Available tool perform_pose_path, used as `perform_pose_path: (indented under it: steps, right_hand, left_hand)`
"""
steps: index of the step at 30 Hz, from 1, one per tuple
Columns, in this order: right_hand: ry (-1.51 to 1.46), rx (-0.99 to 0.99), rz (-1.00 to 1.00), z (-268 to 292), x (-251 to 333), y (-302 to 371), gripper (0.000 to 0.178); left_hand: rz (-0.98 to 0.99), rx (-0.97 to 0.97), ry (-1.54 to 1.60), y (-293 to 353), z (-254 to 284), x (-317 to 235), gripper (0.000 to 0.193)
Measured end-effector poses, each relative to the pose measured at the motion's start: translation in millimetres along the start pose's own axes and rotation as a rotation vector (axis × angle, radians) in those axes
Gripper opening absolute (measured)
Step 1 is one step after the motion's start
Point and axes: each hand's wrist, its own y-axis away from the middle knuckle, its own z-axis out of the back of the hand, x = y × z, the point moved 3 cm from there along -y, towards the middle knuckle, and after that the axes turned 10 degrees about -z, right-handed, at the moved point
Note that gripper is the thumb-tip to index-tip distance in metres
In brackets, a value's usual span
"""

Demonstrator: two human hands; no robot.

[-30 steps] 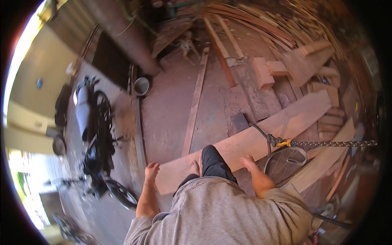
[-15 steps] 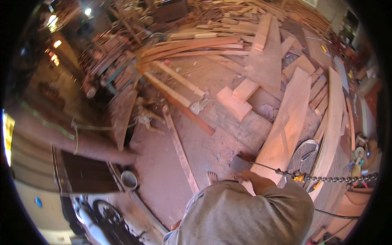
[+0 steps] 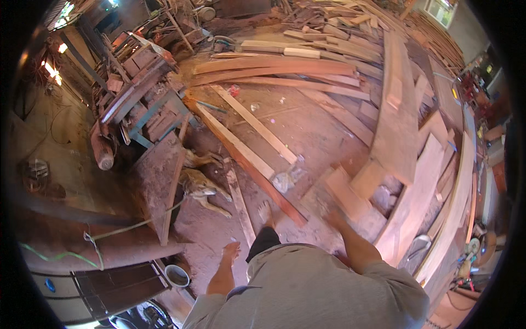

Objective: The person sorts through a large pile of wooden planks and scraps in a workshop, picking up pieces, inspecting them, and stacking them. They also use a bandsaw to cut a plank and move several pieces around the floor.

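Note:
My left hand (image 3: pixel 231 250) hangs low beside my bare foot (image 3: pixel 265 211), its fingers apart and nothing seen in them. Further forward and to the right, my right hand (image 3: pixel 334 220) reaches down beside a short wooden block (image 3: pixel 346 193). Its fingers are smeared by motion, so a hold or touch is not clear. Another block (image 3: pixel 368 178) lies against the first one, by the end of a wide plank (image 3: pixel 395 148). Between my hands and the far lumber runs a long reddish beam (image 3: pixel 263 183), with a narrow strip of wood (image 3: pixel 239 200) left of it.
A dog (image 3: pixel 200 186) lies on the dirt floor at left, near a leaning board (image 3: pixel 174 192). A bucket (image 3: pixel 177 275) stands at lower left. Stacked lumber (image 3: pixel 329 38) fills the back; long boards (image 3: pixel 452 203) lie along the right. A cluttered bench (image 3: pixel 148 104) stands far left.
My view and body have turned. My left hand has come into view, and my right hand has moved forward near the blocks. The dark flat thing and hanging chain by it are out of sight.

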Motion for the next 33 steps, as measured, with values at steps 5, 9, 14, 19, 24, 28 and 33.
perform_pose_path:
  steps: [5, 9, 14, 19, 24, 28, 33]
  right_hand:
    - [-0.201, 0.635, -0.622, 11.4, -35.2, 1.2, 0.075]
    - [-0.74, 0.213, -0.701, 47.4, 1.8, -39.8, 0.058]
    - [-0.721, 0.431, -0.693, 73.1, 80.3, -148.3, 0.046]
    - [-0.219, 0.564, -0.47, 152.5, 171.0, -364.8, 0.052]
    - [-0.274, 0.063, -0.324, 364.9, 314.8, -617.8, 0.074]
    - [-0.508, -0.215, 0.013, 566.3, 434.8, -745.5, 0.044]
    - [-0.672, -0.107, 0.054, 666.5, 524.7, -844.4, 0.036]
  left_hand:
    - [0.057, 0.178, -0.225, -108.3, 9.2, -149.5, 0.021]
    - [-0.124, 0.275, -0.247, -217.1, -3.3, -268.0, 0.022]
    - [-0.18, 0.161, 0.079, -339.8, -53.0, -399.5, 0.021]
    - [0.07, 0.082, 0.033, -380.8, -109.5, -516.0, 0.024]
    - [0.262, 0.163, -0.337, -409.4, -141.7, -659.8, 0.024]
    - [0.147, 0.058, 0.02, -484.2, -171.6, -801.8, 0.029]
    - [-0.096, 0.046, 0.188, -602.7, -226.7, -936.9, 0.046]
